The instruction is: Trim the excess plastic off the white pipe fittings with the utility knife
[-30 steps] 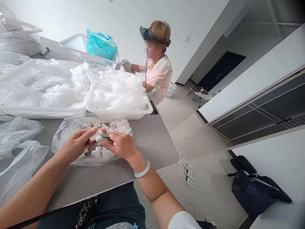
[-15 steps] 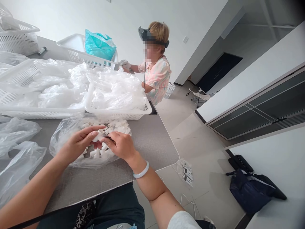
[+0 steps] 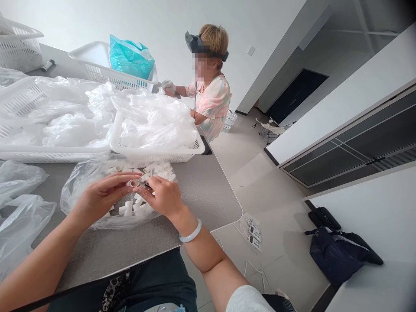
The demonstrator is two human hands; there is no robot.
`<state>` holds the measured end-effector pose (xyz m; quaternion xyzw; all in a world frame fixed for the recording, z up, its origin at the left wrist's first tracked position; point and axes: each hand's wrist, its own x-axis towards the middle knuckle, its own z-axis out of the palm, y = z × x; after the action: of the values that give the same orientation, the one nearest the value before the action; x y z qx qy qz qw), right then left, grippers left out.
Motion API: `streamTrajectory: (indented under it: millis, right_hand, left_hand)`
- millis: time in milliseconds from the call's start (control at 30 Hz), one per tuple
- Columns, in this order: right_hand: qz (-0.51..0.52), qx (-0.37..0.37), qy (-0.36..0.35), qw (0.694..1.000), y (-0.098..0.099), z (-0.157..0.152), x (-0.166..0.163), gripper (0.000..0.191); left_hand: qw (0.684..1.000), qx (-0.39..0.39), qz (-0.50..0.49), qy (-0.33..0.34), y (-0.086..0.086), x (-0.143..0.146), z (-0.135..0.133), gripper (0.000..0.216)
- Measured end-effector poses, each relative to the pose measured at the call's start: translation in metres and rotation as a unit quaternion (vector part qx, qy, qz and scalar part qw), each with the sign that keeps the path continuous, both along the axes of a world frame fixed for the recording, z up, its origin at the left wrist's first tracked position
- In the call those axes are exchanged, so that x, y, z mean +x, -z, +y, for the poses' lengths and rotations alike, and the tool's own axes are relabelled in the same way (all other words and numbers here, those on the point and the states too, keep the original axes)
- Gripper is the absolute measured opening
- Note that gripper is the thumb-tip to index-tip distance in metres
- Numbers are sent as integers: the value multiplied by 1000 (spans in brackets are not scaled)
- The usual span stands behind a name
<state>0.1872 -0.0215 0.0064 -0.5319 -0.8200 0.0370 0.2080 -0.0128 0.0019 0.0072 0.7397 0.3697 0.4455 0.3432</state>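
Held in the fingers of my left hand (image 3: 108,190) is a white plastic pipe fitting (image 3: 133,183), its round open end facing up towards me. My right hand (image 3: 162,195) is closed on a small dark tool (image 3: 148,186), mostly hidden by the fingers, so its kind is unclear. The right thumb meets the fitting's edge. Below both hands, an open clear plastic bag (image 3: 78,184) lies on the grey table (image 3: 208,186). Several loose white pipe fittings (image 3: 128,209) are in it, some T-shaped.
White baskets (image 3: 159,152) full of clear bags stand behind the work. A further basket (image 3: 97,71) holds a teal bag (image 3: 130,58). Crumpled plastic (image 3: 24,225) lies at left. Across the table sits a person (image 3: 214,97) with a gloved hand. A phone-like dark object (image 3: 206,146) lies near the table edge.
The fitting has been turned in my left fingers, so its round opening now shows. Both hands stay close together over the bag; the whole view has shifted slightly.
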Motion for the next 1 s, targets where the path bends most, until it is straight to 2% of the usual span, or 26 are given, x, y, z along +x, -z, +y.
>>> streamTrajectory:
  millis: [267,467,633,833,933,1000]
  right_hand:
    - [-5,2,2,1000,-2,-4,-3,63]
    - [-8,-21,28,999,-6,-3,-3,61]
    - [-17,-12,20,1000,-4,-4,-5,61]
    - [-16,-28,31,999,-5,-4,-5,48]
    - [-13,-34,38,999,-6,-3,-4,46]
    - [-16,-34,37,999,-6,-2,-3,48]
  left_hand:
    - [997,62,16,-50,-3,7,-4,24]
    - [995,61,37,-70,1,8,-4,36]
    - [994,63,29,-83,10,7,-3,34]
    - [997,19,31,-74,9,7,-2,43]
    - [999,22,10,-45,2,8,-3,42]
    - [1000,-3,9,-27,1,6,-4,41]
